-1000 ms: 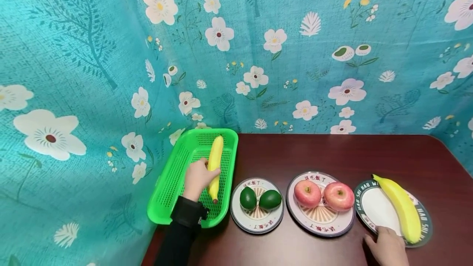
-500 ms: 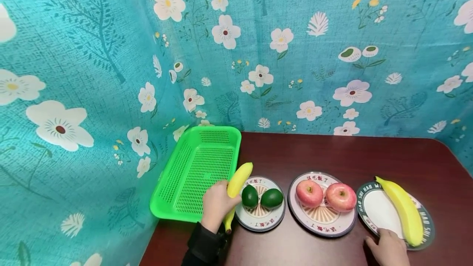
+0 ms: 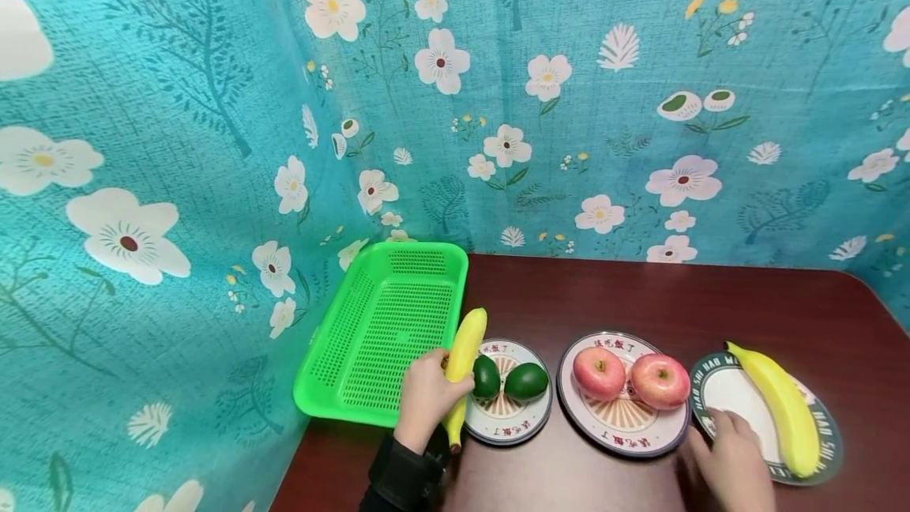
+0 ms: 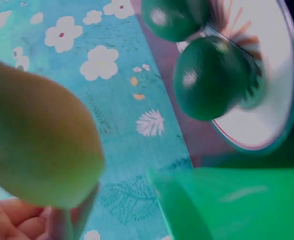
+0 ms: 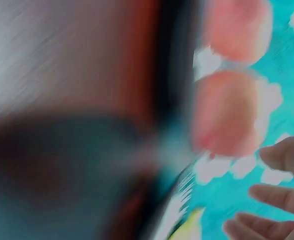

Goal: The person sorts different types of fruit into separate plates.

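Note:
In the head view my left hand (image 3: 425,397) grips a yellow banana (image 3: 468,338) around its middle, thumb on the near side. The banana stands tilted between the green basket (image 3: 391,330) and the small plate (image 3: 506,423) with two dark green fruits (image 3: 526,381). From the left wrist, the banana (image 4: 42,145) looms large and blurred. My right hand (image 3: 732,461) is at the left edge of a green-rimmed plate (image 3: 735,397), which bears a second banana (image 3: 785,413). Its fingers (image 5: 279,197) are extended and apart in the right wrist view, holding nothing.
A middle plate (image 3: 617,421) carries two red apples (image 3: 659,381) side by side. All the plates stand in a row on a dark brown table (image 3: 569,295). A teal flowered cloth (image 3: 540,141) hangs behind the table and along its left side.
My left hand has carried the banana from the basket rightward, past its rim to the small plate's left edge. My right hand has shifted slightly left and forward. The head view has turned slightly.

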Demonstrator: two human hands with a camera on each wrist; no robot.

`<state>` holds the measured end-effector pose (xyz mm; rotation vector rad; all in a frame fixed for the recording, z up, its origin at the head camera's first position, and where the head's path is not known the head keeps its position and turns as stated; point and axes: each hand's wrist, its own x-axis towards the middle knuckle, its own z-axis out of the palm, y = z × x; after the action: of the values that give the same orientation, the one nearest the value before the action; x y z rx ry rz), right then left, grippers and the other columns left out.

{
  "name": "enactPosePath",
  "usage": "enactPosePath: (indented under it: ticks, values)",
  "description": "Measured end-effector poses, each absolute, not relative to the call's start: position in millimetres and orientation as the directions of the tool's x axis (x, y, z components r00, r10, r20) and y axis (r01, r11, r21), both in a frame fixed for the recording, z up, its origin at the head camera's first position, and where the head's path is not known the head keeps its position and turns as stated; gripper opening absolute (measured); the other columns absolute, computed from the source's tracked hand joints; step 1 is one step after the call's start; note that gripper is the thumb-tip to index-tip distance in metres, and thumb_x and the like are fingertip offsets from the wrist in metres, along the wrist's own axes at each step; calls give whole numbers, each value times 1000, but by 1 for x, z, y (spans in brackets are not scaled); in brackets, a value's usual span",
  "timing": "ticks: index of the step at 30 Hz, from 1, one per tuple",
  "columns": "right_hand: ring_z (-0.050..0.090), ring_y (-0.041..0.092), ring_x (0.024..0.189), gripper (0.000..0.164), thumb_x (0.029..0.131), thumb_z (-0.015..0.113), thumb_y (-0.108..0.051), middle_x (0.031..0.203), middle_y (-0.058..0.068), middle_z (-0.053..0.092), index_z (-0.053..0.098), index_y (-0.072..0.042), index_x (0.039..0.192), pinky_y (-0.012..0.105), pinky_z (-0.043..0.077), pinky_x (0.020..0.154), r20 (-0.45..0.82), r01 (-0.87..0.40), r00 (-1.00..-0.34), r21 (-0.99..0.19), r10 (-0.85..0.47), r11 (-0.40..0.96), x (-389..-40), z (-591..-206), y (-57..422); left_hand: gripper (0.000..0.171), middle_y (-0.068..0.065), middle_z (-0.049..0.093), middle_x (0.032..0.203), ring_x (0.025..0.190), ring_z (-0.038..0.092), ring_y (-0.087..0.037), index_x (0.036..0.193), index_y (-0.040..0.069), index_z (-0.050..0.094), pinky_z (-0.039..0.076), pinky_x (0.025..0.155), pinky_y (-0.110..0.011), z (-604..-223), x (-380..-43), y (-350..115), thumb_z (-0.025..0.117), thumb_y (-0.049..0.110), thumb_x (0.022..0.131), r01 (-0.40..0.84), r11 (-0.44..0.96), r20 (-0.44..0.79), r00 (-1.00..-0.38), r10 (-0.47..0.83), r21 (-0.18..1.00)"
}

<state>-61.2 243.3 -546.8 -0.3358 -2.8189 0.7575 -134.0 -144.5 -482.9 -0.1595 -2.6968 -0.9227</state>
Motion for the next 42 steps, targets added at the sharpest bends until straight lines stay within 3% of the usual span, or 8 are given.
enactPosePath:
  ticks: [3, 7, 11, 16, 22, 29, 37, 42]
  values:
    - [58, 57, 96, 38, 79, 73, 2, 103, 41, 59, 58, 22, 108, 69, 46, 82, 316, -71, -937, -587, 147, 806, -74, -537, 215, 35, -6, 68, 79, 63, 62, -14, 98, -1, 72, 50, 55, -22, -478, -133, -137, 82, 21, 72, 208, 670, 291, -957, -12, 712]
    - [68, 40, 92, 34, 82, 74, 4, 102, 28, 69, 64, 16, 112, 57, 56, 80, 357, -242, -933, -707, 39, 664, -87, -520, 169, 32, -15, 71, 85, 71, 70, -22, 102, -7, 70, 56, 58, -24, -477, -132, -122, 80, 10, 77, 238, 392, 246, -969, 31, 889]
    - [69, 14, 91, 32, 85, 72, 6, 105, 20, 72, 66, 13, 115, 37, 61, 77, 349, -314, -937, -814, -20, 490, -87, -509, 126, 28, -18, 72, 91, 76, 72, -19, 104, -10, 65, 58, 60, -26, -487, -125, -105, 76, 6, 83, 226, 124, 210, -969, 132, 966]
    - [66, 7, 94, 37, 87, 71, 5, 108, 15, 71, 63, 12, 122, 29, 60, 78, 274, -284, -959, -904, -75, 320, -75, -503, 90, 41, -15, 70, 103, 89, 73, -17, 119, -15, 57, 59, 69, -25, -503, -110, -90, 70, 9, 89, 166, -12, 165, -965, 203, 986]
    - [66, 8, 93, 46, 84, 75, 4, 105, 19, 70, 57, 17, 125, 32, 61, 76, 192, -221, -974, -925, -124, 309, -72, -508, 78, 44, -20, 68, 109, 94, 72, -22, 123, -16, 56, 60, 73, -26, -511, -99, -78, 70, 2, 85, 27, -61, 37, -985, 171, 998]
    - [68, 10, 88, 50, 85, 74, 3, 100, 19, 69, 54, 14, 130, 28, 61, 72, 184, -231, -966, -929, -179, 289, -73, -515, 85, 40, -16, 66, 109, 97, 72, -31, 121, -15, 57, 60, 75, -28, -511, -95, -74, 70, -1, 86, 22, -58, 32, -982, 187, 998]
    - [66, 3, 79, 51, 77, 79, 7, 94, 17, 71, 60, 10, 125, 26, 60, 64, 275, -287, -958, -906, -84, 311, -73, -521, 84, 39, -17, 68, 109, 94, 69, -14, 119, -12, 60, 58, 78, -25, -512, -96, -72, 73, 1, 86, 51, 17, 46, -978, 202, 999]
    - [62, -3, 82, 53, 73, 79, 13, 95, 20, 71, 61, 12, 123, 25, 60, 64, 312, -291, -950, -897, 10, 332, -74, -520, 92, 35, -17, 68, 106, 95, 66, -18, 116, -9, 60, 58, 78, -25, -510, -98, -76, 74, 2, 86, 99, 76, 82, -976, 200, 992]
